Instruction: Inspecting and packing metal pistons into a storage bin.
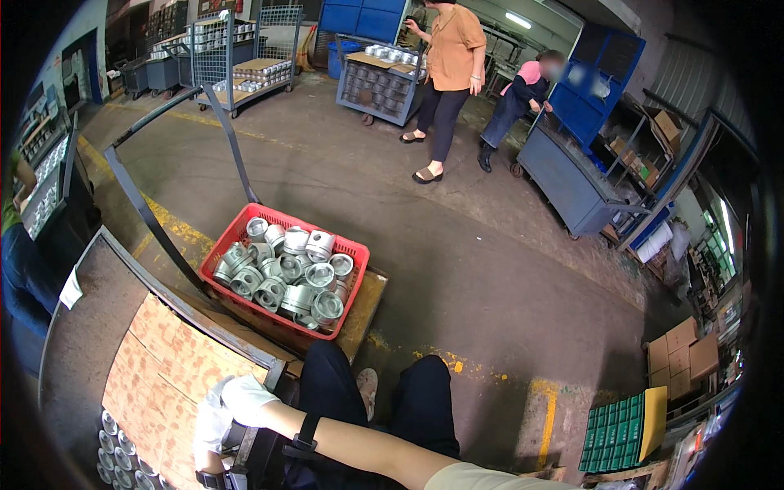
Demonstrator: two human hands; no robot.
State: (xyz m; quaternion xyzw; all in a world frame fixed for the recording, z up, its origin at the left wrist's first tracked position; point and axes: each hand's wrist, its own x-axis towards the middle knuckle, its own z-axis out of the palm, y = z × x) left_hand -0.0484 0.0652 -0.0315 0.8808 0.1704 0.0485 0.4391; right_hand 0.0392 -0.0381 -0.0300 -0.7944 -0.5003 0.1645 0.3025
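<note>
Looking down, you're seeing both hands in white gloves bunching together at the lower left, just over a big metal-sided cart (pixel 77 331). The right hand (pixel 247 400) is reaching across from the lower right and overlapping the left hand (pixel 209 418) in this view. Can't tell what the fingers are doing on either one, grasping or released, since the gloves are hiding them.

Inside that cart, a cardboard sheet (pixel 155 351) covered in round stains is lying flat beside the hands. Just below its edge, silver metal pistons (pixel 122 459) are standing packed close in rows.

Past the knees, a red plastic basket (pixel 357 278) is sitting on a wooden-decked trolley (pixel 369 310), and it's holding a jumbled heap of loose pistons (pixel 320 243), some tipping on their sides, some facing up.

Further back, a wire-mesh cart (pixel 282 37) is carrying more silver parts on its shelves, and a grey cart (pixel 349 104) is holding stacked metal pieces next to a person in an orange shirt (pixel 457 49). Over at the lower right, cardboard boxes (pixel 682 357) are piling up behind some green crates (pixel 612 433); I'm not making out their contents.
</note>
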